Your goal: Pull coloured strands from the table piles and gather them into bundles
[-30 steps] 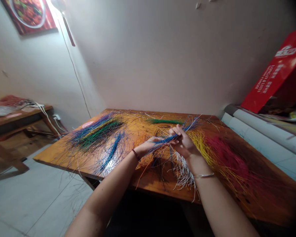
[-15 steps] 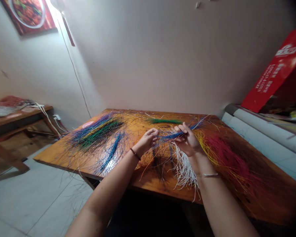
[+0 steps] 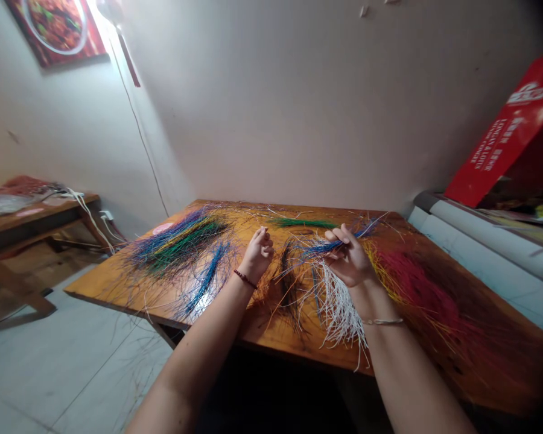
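My right hand (image 3: 350,256) is closed around a bundle of blue strands (image 3: 323,247), whose loose ends stick out on both sides of the fingers. To its left, my left hand (image 3: 257,256) is raised above the table with fingers curled together in a pinch; whatever is in it is too small to make out. Below my right hand a bunch of white strands (image 3: 341,304) lies spread on the wooden table (image 3: 253,328). Dark strands (image 3: 288,283) lie between the hands, and a green bundle (image 3: 303,223) rests behind them.
Blue, yellow and green strands (image 3: 181,238) cover the table's left part, with a smaller blue bundle (image 3: 206,280) nearby. Red strands (image 3: 416,280) and yellow strands (image 3: 382,274) lie at right. A red box (image 3: 502,132) and white rolls (image 3: 489,241) stand beyond the right edge.
My left hand has moved left and slightly up, away from the blue bundle, its fingers now curled tighter. My right hand still holds the bundle in nearly the same place.
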Tool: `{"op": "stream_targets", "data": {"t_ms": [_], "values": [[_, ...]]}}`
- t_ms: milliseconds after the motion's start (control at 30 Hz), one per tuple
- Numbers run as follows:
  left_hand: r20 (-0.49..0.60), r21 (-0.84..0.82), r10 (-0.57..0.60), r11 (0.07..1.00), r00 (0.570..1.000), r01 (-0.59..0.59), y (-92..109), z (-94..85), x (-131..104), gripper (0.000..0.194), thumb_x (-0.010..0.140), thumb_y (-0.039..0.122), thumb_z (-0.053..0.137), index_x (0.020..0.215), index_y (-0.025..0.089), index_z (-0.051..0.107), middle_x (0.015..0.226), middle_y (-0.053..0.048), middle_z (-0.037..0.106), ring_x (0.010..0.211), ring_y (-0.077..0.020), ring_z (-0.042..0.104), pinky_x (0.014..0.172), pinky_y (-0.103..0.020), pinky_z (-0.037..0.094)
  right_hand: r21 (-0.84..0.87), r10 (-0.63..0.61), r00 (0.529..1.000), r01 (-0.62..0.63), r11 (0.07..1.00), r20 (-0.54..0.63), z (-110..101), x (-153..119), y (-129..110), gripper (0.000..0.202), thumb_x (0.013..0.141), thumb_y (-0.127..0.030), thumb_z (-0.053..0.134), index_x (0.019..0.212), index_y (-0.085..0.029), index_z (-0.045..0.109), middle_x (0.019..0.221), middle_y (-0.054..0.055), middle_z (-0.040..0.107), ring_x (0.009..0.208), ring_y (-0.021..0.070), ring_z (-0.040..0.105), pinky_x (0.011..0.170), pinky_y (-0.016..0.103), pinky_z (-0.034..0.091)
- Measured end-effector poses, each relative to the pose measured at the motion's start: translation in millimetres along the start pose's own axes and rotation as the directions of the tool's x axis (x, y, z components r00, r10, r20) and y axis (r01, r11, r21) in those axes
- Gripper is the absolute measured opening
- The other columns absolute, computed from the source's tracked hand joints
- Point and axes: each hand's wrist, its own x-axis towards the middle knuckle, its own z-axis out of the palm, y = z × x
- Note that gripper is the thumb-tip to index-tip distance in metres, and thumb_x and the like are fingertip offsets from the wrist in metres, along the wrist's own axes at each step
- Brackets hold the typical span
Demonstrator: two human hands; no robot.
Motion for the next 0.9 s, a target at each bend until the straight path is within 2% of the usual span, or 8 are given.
{"op": "stream_targets", "data": {"t_ms": [233, 367, 433, 500, 567, 633, 733, 900], "values": [[0.006, 0.044, 0.031, 0.999, 1.000, -0.031, -1.8, -1.9, 2.0, 0.023, 0.071, 0.019, 0.074, 0.082, 0.016, 0.054, 0.061, 0.007, 0.042, 0.043, -0.0007, 0.034, 0.038, -0.010, 0.022, 0.084, 0.073, 0.997, -0.076, 0.994, 0.032, 1.0, 0.8, 4.5, 0.047, 0.081, -0.039, 0.066, 0.060, -0.019, 0.029, 0.063, -0.006, 0.038, 0.040, 0.0040, 0.023, 0.038, 0.017, 0.034], [-0.037, 0.427, 0.236, 0.882, 0.971, -0.198, 6.2, 1.3, 1.1, 0.024, 0.072, 0.032, 0.072, 0.082, 0.017, 0.056, 0.066, 0.005, 0.048, 0.047, -0.0029, 0.039, 0.042, -0.014, 0.026, 0.176, 0.097, 0.992, -0.109, 0.978, 0.077, -1.1, 1.7, 6.0, 0.046, 0.080, -0.036, 0.068, 0.061, -0.019, 0.030, 0.063, -0.006, 0.038, 0.041, 0.0039, 0.024, 0.039, 0.015, 0.034], [0.012, 0.747, 0.465, 0.585, 0.885, -0.317, 20.7, 6.1, -7.7, 0.023, 0.078, 0.038, 0.065, 0.080, 0.016, 0.058, 0.070, 0.001, 0.054, 0.053, -0.0062, 0.046, 0.047, -0.017, 0.032, 0.181, 0.109, 0.992, -0.119, 0.976, 0.065, -1.2, 1.8, 6.0, 0.046, 0.079, -0.035, 0.070, 0.061, -0.019, 0.031, 0.064, -0.006, 0.038, 0.041, 0.0040, 0.024, 0.039, 0.015, 0.034], [0.171, 0.943, 0.641, 0.112, 0.748, -0.312, 41.9, 11.9, -24.2, 0.026, 0.083, 0.041, 0.058, 0.078, 0.016, 0.060, 0.073, -0.003, 0.060, 0.064, -0.0115, 0.053, 0.057, -0.022, 0.038, 0.173, 0.113, 0.992, -0.120, 0.978, 0.050, -0.2, 1.7, 5.6, 0.046, 0.077, -0.035, 0.071, 0.061, -0.019, 0.030, 0.064, -0.007, 0.038, 0.041, 0.0041, 0.023, 0.039, 0.016, 0.033], [0.332, 0.933, 0.665, -0.336, 0.669, -0.130, 65.6, 15.9, -44.8, 0.029, 0.087, 0.044, 0.050, 0.084, 0.018, 0.064, 0.083, -0.006, 0.064, 0.074, -0.0167, 0.056, 0.064, -0.027, 0.039, 0.145, 0.108, 0.993, -0.112, 0.983, 0.039, 1.2, 1.3, 5.1, 0.048, 0.075, -0.036, 0.072, 0.061, -0.019, 0.030, 0.063, -0.006, 0.036, 0.042, 0.0045, 0.022, 0.039, 0.016, 0.032], [0.410, 0.792, 0.688, -0.594, 0.598, 0.140, 86.8, 14.6, -63.5, 0.031, 0.091, 0.042, 0.043, 0.090, 0.020, 0.065, 0.092, -0.009, 0.064, 0.087, -0.0225, 0.056, 0.067, -0.030, 0.038, 0.092, 0.093, 0.995, -0.095, 0.991, 0.025, 2.1, 1.2, 4.8, 0.050, 0.075, -0.041, 0.072, 0.061, -0.019, 0.029, 0.063, -0.006, 0.035, 0.043, 0.0051, 0.022, 0.040, 0.017, 0.031], [0.391, 0.562, 0.617, -0.748, 0.683, 0.354, 107.9, -2.4, -80.0, 0.034, 0.093, 0.038, 0.037, 0.091, 0.021, 0.067, 0.095, -0.011, 0.063, 0.096, -0.0268, 0.053, 0.064, -0.030, 0.038, -0.024, 0.077, 0.997, -0.077, 0.997, 0.000, 2.0, 2.0, 6.1, 0.053, 0.074, -0.050, 0.069, 0.061, -0.020, 0.028, 0.065, -0.005, 0.038, 0.044, 0.0055, 0.024, 0.040, 0.019, 0.030], [0.192, 0.378, 0.326, -0.895, 0.926, 0.237, 123.8, -45.1, -86.5, 0.025, 0.086, 0.035, 0.052, 0.079, 0.019, 0.070, 0.092, -0.012, 0.064, 0.094, -0.0277, 0.054, 0.062, -0.029, 0.037, -0.258, 0.070, 0.996, -0.083, 0.963, -0.057, 4.0, 3.1, 11.9, 0.052, 0.071, -0.059, 0.066, 0.062, -0.020, 0.033, 0.066, -0.004, 0.042, 0.046, 0.0058, 0.031, 0.043, 0.020, 0.032]]}}
